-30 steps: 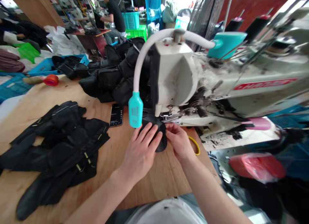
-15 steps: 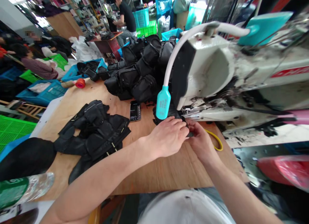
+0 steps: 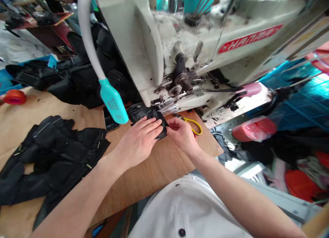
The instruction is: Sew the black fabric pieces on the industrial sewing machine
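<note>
A black fabric piece (image 3: 146,112) lies at the needle area of the white sewing machine (image 3: 128,36). My left hand (image 3: 140,138) rests flat on it, fingers stretched out side by side. At the fabric's right edge, my right hand (image 3: 180,133) pinches the black fabric between thumb and fingers. The turquoise lamp head (image 3: 113,101) hangs just left of the fabric, on a pale bent neck. Yellow-handled scissors (image 3: 196,125) lie right of my right hand, partly hidden.
Black fabric pieces (image 3: 64,152) are spread on the wooden table (image 3: 144,176) at left. A phone (image 3: 111,121) lies behind my left hand. Black pouches (image 3: 77,77) are heaped behind, near a red tape roll (image 3: 14,97). A red bag (image 3: 254,129) sits at right, below table level.
The view has swung to the right and nearer the machine, so things appear shifted left. More of the black fabric shows between my hands. Both hands remain at the fabric.
</note>
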### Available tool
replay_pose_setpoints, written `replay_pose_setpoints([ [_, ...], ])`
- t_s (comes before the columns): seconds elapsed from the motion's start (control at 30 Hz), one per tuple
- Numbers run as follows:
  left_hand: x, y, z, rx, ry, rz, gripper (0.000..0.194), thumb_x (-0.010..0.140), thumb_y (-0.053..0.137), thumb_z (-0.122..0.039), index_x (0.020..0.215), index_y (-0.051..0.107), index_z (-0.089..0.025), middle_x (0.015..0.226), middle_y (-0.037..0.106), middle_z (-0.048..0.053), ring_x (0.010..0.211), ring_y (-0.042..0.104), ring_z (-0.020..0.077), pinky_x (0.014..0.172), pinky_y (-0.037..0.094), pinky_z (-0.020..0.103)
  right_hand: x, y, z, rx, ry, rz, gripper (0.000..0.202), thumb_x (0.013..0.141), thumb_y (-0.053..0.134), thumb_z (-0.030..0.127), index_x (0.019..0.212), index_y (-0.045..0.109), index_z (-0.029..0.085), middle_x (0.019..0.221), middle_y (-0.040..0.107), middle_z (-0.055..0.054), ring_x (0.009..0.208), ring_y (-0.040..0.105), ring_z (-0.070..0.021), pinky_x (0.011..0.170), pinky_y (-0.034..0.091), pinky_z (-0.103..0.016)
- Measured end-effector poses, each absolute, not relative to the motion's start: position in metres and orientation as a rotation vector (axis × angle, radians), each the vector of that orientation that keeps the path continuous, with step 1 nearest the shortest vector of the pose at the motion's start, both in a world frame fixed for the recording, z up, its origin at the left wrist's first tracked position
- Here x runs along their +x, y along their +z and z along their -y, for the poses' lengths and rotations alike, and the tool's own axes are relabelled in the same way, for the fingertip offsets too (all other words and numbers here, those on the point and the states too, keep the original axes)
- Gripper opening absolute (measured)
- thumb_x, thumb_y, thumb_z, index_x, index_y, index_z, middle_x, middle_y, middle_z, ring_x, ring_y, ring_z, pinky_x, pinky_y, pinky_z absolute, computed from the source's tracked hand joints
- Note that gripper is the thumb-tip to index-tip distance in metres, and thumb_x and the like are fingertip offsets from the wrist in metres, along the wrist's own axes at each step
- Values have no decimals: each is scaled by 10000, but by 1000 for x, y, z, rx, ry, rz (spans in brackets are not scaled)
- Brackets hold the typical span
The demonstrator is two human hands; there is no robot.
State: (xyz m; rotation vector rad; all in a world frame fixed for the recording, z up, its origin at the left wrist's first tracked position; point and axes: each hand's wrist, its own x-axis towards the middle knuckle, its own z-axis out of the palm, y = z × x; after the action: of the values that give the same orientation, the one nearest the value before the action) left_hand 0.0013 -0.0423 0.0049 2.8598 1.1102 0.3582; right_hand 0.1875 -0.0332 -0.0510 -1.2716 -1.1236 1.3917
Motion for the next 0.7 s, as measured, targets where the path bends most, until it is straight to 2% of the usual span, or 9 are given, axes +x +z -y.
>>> replay_pose_setpoints([
  [0.23,4,5,41,2793,351,-1101,324,984,501,-162,1264,665,-160,1387,634,64,1305,570,289,1109,466,563,189,-51,32,-1234,1495,1071,133,643,651,236,761,639,177,685,644,15,613,552,-124,577,443,-247],
  [0.4,2,4,30,2708,347,-1138,319,994,496,-189,1258,675,-169,1375,642,63,1309,567,276,1122,453,566,184,-52,19,-1226,1511,1034,139,616,677,240,731,645,170,668,646,17,602,546,-119,570,431,-246],
  [0.57,-3,8,16,2641,306,-1213,344,995,491,-190,1301,646,-168,1396,628,71,1347,530,257,1177,391,546,176,-48,3,-1176,1552,972,181,603,731,248,749,659,168,681,663,14,625,571,-128,616,462,-261],
  [0.7,3,17,16,2597,256,-1294,346,1000,477,-183,1309,629,-165,1410,619,60,1352,519,258,1190,367,530,168,-48,4,-1168,1555,880,258,613,767,317,789,639,178,743,663,7,676,591,-145,684,491,-293],
])
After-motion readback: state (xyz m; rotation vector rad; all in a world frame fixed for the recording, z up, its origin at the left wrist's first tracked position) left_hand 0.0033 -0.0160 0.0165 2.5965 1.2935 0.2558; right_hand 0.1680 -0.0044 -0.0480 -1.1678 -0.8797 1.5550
